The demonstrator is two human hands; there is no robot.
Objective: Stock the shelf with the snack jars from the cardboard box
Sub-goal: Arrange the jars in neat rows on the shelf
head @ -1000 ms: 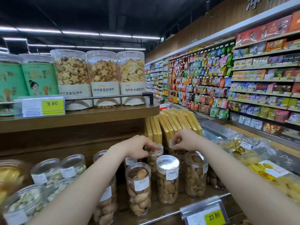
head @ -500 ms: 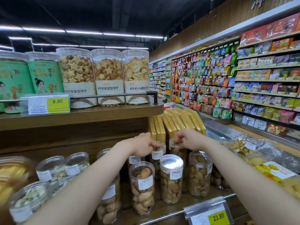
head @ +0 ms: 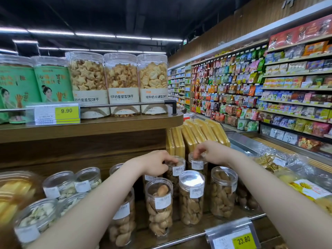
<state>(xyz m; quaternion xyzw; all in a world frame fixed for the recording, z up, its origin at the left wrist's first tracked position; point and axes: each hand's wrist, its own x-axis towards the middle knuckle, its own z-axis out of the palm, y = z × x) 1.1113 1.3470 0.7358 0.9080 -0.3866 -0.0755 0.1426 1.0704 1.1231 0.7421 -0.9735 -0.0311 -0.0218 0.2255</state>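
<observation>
Both hands on back-row snack jars, lower shelf (head: 179,229).
Left hand (head: 154,163) fingers curled over jar (head: 177,168) lid; right hand (head: 209,151) pinches neighbouring jar (head: 197,163) lid.

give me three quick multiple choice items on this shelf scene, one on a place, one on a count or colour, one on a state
1. Where do the yellow flat packs stand?
A. behind the back-row jars
B. on the upper shelf
C. in front of the 23.80 price tag

2. How many clear star and cartoon biscuit tubs stand on the upper shelf?
A. one
B. three
C. five

3. What is the left hand doing?
A. hanging idle
B. gripping a back-row jar at its lid
C. pressing flat on the price tag

Answers: 1 A, the packs rise behind the jars under the hands. 2 B, three tubs stand side by side. 3 B, its fingers curl over the lid.
</observation>
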